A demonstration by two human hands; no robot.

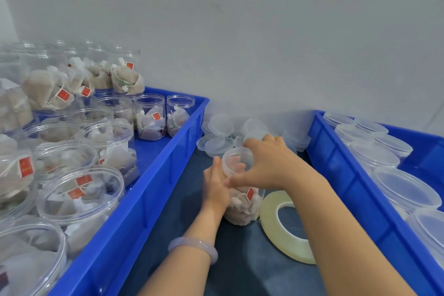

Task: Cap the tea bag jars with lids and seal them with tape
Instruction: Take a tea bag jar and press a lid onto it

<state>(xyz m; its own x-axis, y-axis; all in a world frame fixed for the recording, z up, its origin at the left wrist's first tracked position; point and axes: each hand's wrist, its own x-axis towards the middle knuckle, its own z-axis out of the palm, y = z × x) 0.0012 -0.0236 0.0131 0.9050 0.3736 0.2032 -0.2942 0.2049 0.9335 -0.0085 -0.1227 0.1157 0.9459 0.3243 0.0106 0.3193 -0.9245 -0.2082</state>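
Head view, centre: gripping the jar by its side with the left hand, pinching the lid onto its mouth with the right hand. Probably light, thin-walled, slick and squashable, so best held round the body. Counted: one jar in hand, one tape roll at four o'clock, two crates at nine and three, loose lids at twelve uncountable.

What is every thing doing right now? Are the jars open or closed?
Held jar: on the table, tea bags inside, lid on top.
Lid: on the held jar; tightness unclear.
Left hand: holds the held jar's side.
Right hand: grips the lid.
Tape roll: lying flat, untouched.
Left crate jars: open, no lids.
Right crate jars: lids on.
Loose lids: piled on the table.
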